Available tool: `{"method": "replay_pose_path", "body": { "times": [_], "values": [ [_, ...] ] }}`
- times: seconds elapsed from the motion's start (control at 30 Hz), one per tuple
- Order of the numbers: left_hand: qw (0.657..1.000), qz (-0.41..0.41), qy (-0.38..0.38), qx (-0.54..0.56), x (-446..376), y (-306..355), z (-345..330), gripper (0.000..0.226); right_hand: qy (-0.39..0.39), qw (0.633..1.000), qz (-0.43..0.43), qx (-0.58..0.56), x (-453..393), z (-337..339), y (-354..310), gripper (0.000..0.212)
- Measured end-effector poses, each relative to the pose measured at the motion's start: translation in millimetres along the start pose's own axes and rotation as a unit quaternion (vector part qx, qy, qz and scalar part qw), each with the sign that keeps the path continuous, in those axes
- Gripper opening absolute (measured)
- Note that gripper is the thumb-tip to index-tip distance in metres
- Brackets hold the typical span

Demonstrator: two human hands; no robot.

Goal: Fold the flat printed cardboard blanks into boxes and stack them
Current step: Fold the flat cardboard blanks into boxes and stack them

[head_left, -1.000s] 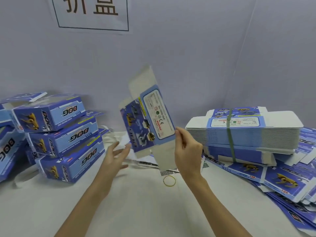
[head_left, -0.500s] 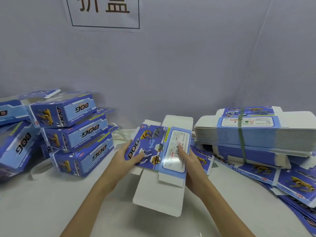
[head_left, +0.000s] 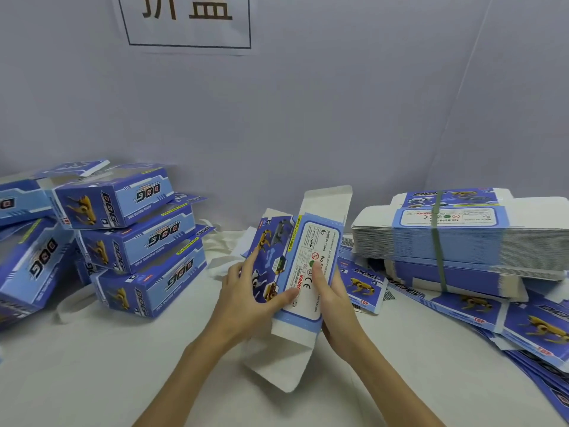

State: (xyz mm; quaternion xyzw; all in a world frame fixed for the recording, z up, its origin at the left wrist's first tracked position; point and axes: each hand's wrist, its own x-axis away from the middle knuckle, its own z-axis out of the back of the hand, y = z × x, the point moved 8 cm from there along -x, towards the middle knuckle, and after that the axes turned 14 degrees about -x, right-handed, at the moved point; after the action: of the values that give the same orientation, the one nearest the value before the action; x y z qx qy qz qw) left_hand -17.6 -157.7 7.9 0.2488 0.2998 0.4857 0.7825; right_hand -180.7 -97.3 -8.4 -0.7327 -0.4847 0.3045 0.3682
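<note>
Left hand (head_left: 246, 298): clasped on the left edge of the cardboard blank (head_left: 295, 266), thumb laid across the printed face toward the label panel, fingers spread along the dark blue side.
Right hand (head_left: 331, 298): clasped on the blank's right edge, index finger pressed along the white label panel, palm and remaining fingers wrapped behind.
Cardboard blank: held between both hands at centre, above the white table (head_left: 123, 374), tilted up and leaning away, partly opened; plain white flap sticking up at the far end, another white flap hanging down at the near end toward the table.
Folded boxes (head_left: 135, 238): left of the hands, three blue boxes stacked one on another, more leaning beside them at the far left.
Bundled blanks (head_left: 462, 235): right of the hands, a thick flat stack bound by a green band (head_left: 438, 241).
Loose blanks (head_left: 508, 318): fanned out flat on the table beneath and in front of the bundle.
Sign (head_left: 187, 21): white sheet with characters on the back wall, above centre.
</note>
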Motion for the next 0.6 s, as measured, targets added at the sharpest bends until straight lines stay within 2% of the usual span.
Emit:
{"method": "replay_pose_path", "body": {
  "times": [0.13, 0.23, 0.3, 0.4, 0.53, 0.6],
  "values": [
    [0.994, -0.040, -0.013, 0.103, 3, 15, -3, 0.098, -0.008, 1.000, -0.020, 0.021, 0, -5, 4, 0.049],
    [0.970, -0.052, -0.055, 0.230, 4, 24, -1, 0.074, -0.020, 0.999, -0.032, -0.002, 0, -10, 5, 0.072],
    [0.961, -0.046, -0.072, 0.263, 1, 22, 6, 0.060, -0.041, 0.998, -0.039, -0.011, 1, -17, 0, 0.082],
    [0.950, -0.028, -0.095, 0.296, -2, 11, 7, 0.058, -0.055, 0.997, -0.040, 0.023, 0, -19, -5, 0.092],
    [0.943, -0.002, -0.133, 0.305, -4, 12, -2, 0.066, -0.046, 0.996, -0.060, 0.046, 0, -15, -2, 0.107],
    [0.926, 0.026, -0.146, 0.347, -5, 13, -3, 0.056, -0.044, 0.995, -0.076, 0.049, 0, -13, -3, 0.106]
  ]
}}
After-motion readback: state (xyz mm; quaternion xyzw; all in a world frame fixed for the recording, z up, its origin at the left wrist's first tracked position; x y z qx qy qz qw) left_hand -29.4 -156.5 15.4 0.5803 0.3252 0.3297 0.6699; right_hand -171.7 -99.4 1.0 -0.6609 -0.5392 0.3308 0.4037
